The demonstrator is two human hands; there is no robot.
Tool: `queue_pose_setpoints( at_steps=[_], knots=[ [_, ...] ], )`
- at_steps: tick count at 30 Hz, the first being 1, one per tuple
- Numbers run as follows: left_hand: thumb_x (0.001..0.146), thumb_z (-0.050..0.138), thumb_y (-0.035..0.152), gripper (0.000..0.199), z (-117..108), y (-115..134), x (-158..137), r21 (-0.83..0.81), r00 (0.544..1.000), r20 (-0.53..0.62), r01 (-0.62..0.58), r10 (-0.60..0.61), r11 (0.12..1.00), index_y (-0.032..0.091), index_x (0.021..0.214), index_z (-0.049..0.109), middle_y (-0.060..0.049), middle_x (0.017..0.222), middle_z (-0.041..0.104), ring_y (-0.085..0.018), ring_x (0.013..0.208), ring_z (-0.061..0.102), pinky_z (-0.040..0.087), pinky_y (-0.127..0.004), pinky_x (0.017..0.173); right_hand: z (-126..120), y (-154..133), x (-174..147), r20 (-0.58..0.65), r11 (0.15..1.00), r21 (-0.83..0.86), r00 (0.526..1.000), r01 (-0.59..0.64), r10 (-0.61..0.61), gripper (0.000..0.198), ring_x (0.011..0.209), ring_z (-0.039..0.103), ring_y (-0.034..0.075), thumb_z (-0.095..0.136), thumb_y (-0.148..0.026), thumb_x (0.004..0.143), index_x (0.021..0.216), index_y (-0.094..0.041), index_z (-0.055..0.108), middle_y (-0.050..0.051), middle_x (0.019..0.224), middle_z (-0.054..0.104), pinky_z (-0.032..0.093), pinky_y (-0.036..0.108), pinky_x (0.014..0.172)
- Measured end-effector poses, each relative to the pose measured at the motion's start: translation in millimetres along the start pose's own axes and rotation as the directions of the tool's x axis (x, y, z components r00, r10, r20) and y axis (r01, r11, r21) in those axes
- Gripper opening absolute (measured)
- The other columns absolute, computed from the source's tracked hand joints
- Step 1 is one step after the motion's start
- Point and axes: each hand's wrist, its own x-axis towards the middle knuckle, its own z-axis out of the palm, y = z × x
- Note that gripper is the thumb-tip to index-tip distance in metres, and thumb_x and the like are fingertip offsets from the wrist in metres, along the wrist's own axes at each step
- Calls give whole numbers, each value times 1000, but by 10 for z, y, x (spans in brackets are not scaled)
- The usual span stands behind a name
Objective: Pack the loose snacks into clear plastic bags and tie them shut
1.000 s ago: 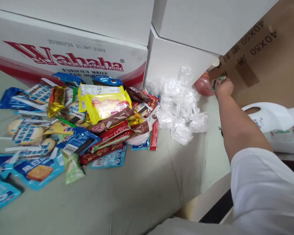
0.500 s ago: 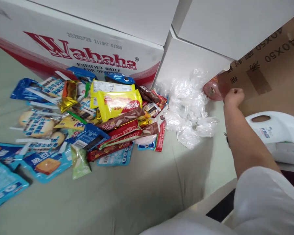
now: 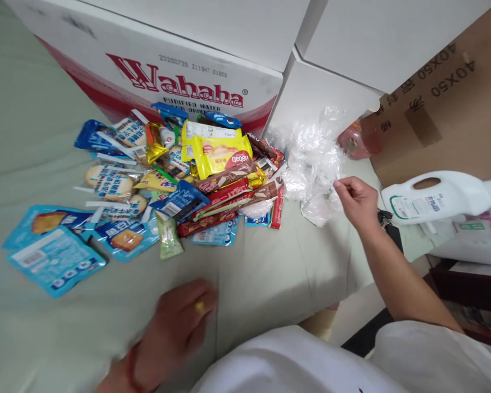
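My right hand (image 3: pixel 358 203) is closed in a pinch at the right edge of a heap of crumpled clear plastic bags (image 3: pixel 309 158); its fingertips appear to grip one bag. Low in the view, my left hand (image 3: pixel 184 322) hovers over the green sheet, wearing a yellow ring and a red wrist band. Motion smears its fingers, and I cannot make out anything in them. Beyond it lies a pile of wrapped snacks: a yellow wafer pack (image 3: pixel 221 155), red bars (image 3: pixel 229 194), clear-wrapped biscuits (image 3: pixel 112 182) and light-blue pouches (image 3: pixel 57 261).
A white and red water carton (image 3: pixel 180 71) stands behind the snacks. On the right are a brown cardboard box (image 3: pixel 433 109) and a white detergent jug (image 3: pixel 437 196) lying on its side. A pinkish clear container (image 3: pixel 358 139) sits behind the plastic bags.
My right hand has come from beside the brown box, nearer to me and left, to the edge of the plastic bags. My left hand has entered at the bottom. The view has shifted left.
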Motion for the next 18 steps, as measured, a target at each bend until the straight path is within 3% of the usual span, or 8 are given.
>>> queue_pose_setpoints(
  at_steps=[2,4,7,10,12,14,16,18],
  knots=[
    [87,41,5,23,208,24,336,-155,995,51,-82,90,985,22,74,49,1,68,58,-14,59,53,40,-27,58,287,-143,108,50,994,-51,994,94,-92,34,73,57,17,71,-52,91,107,-22,74,5,94,67,49,33,73],
    [83,40,3,24,387,25,576,-262,995,42,-76,91,962,22,73,49,0,70,60,-14,63,56,42,-26,62,575,-194,252,134,991,-97,988,87,-74,48,83,61,21,75,-53,87,122,-22,71,10,111,68,51,37,80],
    [80,39,0,26,540,-42,696,-395,998,60,25,-2,918,21,72,53,-1,72,62,-13,67,58,44,-26,65,823,-186,454,162,994,-104,985,-44,61,30,85,63,23,70,-44,89,105,-19,74,8,97,71,51,39,85],
    [78,42,2,24,537,-149,654,-481,989,89,146,-118,864,20,72,57,-1,74,63,-14,70,59,44,-27,68,682,-229,539,-2,999,-4,999,-35,35,19,72,58,17,67,-37,89,90,-20,74,5,91,71,50,36,80],
    [79,45,6,20,486,-206,630,-557,975,117,221,-187,800,20,71,58,-1,75,64,-15,72,59,45,-28,70,438,-341,475,-176,981,194,982,-26,61,18,62,50,12,71,-38,86,93,-22,74,1,88,69,48,30,68],
    [84,51,13,15,437,-232,637,-643,951,177,308,-255,701,19,74,61,-1,73,63,-15,71,58,45,-29,69,223,-524,281,-226,860,503,947,-86,227,22,52,39,9,77,-41,80,94,-24,73,-4,73,62,39,24,53],
    [90,57,25,12,409,-225,669,-734,922,250,379,-294,563,18,85,65,-1,76,63,-14,68,58,46,-27,65,166,-756,-47,-100,622,758,906,-199,412,28,46,31,7,84,-43,71,89,-25,71,-8,60,51,29,21,44],
    [93,63,40,26,403,-194,702,-813,910,287,396,-298,428,19,108,65,-5,96,68,-13,72,61,48,-26,61,309,-1003,-463,106,419,839,861,-347,498,32,47,36,7,88,-42,63,81,-24,69,-7,61,54,29,20,43]
  ],
)
